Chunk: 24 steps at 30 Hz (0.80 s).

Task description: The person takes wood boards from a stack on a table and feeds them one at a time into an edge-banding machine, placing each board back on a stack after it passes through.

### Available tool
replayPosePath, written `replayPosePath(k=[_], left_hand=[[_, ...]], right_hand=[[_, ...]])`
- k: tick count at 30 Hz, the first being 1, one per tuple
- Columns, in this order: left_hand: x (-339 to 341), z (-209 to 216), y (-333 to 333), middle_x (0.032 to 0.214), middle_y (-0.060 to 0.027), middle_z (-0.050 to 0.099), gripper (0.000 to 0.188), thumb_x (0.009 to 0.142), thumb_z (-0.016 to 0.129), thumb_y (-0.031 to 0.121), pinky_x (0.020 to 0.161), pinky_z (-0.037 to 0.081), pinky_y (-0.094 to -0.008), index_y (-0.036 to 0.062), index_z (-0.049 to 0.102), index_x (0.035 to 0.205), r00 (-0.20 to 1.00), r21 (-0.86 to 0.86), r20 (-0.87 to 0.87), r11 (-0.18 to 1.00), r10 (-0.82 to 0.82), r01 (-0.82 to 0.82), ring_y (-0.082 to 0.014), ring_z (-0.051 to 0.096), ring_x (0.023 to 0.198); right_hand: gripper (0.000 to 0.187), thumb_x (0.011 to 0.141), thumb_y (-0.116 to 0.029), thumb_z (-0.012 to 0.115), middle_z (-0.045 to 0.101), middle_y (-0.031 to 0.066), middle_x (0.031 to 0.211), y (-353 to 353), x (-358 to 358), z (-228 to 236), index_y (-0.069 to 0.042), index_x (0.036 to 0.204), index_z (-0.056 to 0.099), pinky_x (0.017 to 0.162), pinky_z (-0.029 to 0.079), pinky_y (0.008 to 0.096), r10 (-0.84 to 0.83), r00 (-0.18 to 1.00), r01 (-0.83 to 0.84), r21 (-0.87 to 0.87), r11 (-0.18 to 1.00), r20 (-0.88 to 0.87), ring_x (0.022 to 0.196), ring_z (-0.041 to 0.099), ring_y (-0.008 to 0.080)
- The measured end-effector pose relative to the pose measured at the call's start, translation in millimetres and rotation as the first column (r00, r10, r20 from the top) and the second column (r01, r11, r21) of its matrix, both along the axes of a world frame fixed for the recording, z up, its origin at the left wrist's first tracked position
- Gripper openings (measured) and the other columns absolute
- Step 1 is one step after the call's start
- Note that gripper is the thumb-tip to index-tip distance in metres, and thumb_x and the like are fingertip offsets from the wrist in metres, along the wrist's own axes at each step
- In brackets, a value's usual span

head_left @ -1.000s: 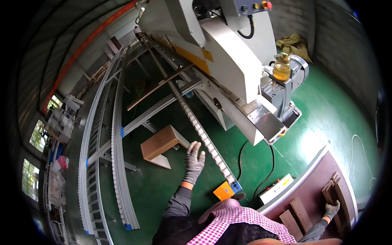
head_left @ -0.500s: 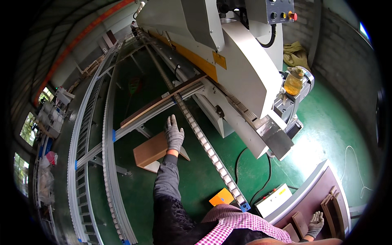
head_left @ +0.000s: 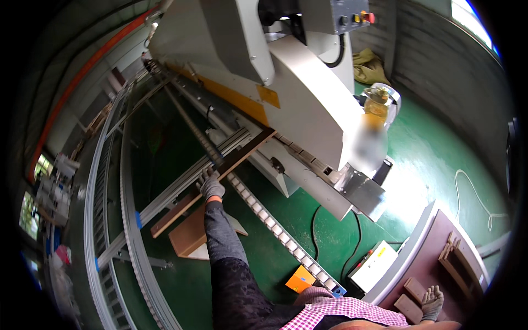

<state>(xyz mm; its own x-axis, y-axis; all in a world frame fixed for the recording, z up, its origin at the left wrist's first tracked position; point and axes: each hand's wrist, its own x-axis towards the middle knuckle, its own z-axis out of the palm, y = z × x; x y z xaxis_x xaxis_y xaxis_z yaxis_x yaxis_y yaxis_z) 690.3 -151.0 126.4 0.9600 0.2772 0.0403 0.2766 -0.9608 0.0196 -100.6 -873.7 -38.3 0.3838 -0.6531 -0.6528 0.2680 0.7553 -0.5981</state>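
Note:
My left hand, in a grey glove, grips a long brown wooden strip near its middle. The strip slants over the roller rail, beside the metal crossbar; its far end lies near the machine. The fingers reach over the strip's far edge and are partly hidden. At lower right my gloved right hand has its fingers stretched out, next to small brown wooden pieces on the brown-topped table. It holds nothing that I can see.
A large white machine with a yellow stripe stands ahead. A brown panel piece is below my left arm. An orange box, a white box and black cables lie near the rail's end. Curved wooden pieces rest on the table.
My left hand has moved forward and left and taken hold of the wooden strip. The strip has come off the crossbar toward me. My right hand has hardly moved; the view has shifted.

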Motion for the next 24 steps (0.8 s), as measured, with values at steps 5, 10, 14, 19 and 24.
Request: replayPosePath(k=[5,10,14,19,24], left_hand=[[-14,5,-13,0.136,-0.0123,0.054,0.06,0.073,0.07,0.024,0.1,0.042,-0.055,0.0246,0.056,0.131,0.977,0.161,-0.134,0.969,-0.166,0.187,-0.0348,0.048,0.128],[-37,-30,-37,0.127,-0.0131,0.056,0.058,0.072,0.072,0.025,0.095,0.043,-0.0535,0.0213,0.057,0.128,0.894,0.027,-0.061,0.895,-0.444,0.446,-0.0352,0.051,0.119],[-127,-10,-117,0.119,-0.0136,0.057,0.057,0.071,0.074,0.025,0.091,0.045,-0.0522,0.0188,0.058,0.126,0.838,-0.142,0.071,0.826,-0.541,0.545,-0.0356,0.054,0.112],[-274,31,-235,0.11,-0.0144,0.059,0.056,0.07,0.076,0.026,0.086,0.046,-0.0507,0.0155,0.059,0.123,0.727,-0.24,0.1,0.693,-0.679,0.68,-0.036,0.056,0.104],[-393,66,-340,0.101,-0.0151,0.062,0.055,0.07,0.078,0.026,0.081,0.048,-0.0491,0.0123,0.06,0.12,0.494,-0.265,0.068,0.462,-0.867,0.846,-0.0365,0.059,0.095]], right_hand=[[0.046,0.099,-0.035,0.048,0.049,0.0079,0.141,81,54,88,-0.008,0.137,0.05,0.106,0.041,0.0345,-0.096,0.986,0.099,-0.013,0.995,0.139,0.128,0.048,0.0219],[0.043,0.097,-0.032,0.055,0.057,0.0068,0.125,95,130,122,-0.006,0.132,0.054,0.098,0.047,0.0342,0.217,0.972,-0.205,-0.121,0.971,0.094,0.116,0.055,0.0198],[0.04,0.096,-0.029,0.061,0.063,0.006,0.112,119,167,118,-0.005,0.127,0.057,0.091,0.052,0.034,0.624,0.776,-0.584,-0.268,0.766,0.092,0.106,0.06,0.0181],[0.052,0.097,-0.037,0.06,0.059,0.0087,0.127,192,184,121,-0.006,0.138,0.05,0.096,0.051,0.0349,0.906,0.403,-0.815,-0.401,0.418,0.126,0.114,0.058,0.0178],[0.072,0.096,-0.052,0.057,0.06,0.0078,0.113,218,194,117,-0.005,0.146,0.038,0.089,0.051,0.0332,0.884,0.466,-0.693,-0.615,0.376,0.016,0.104,0.058,0.0164]])
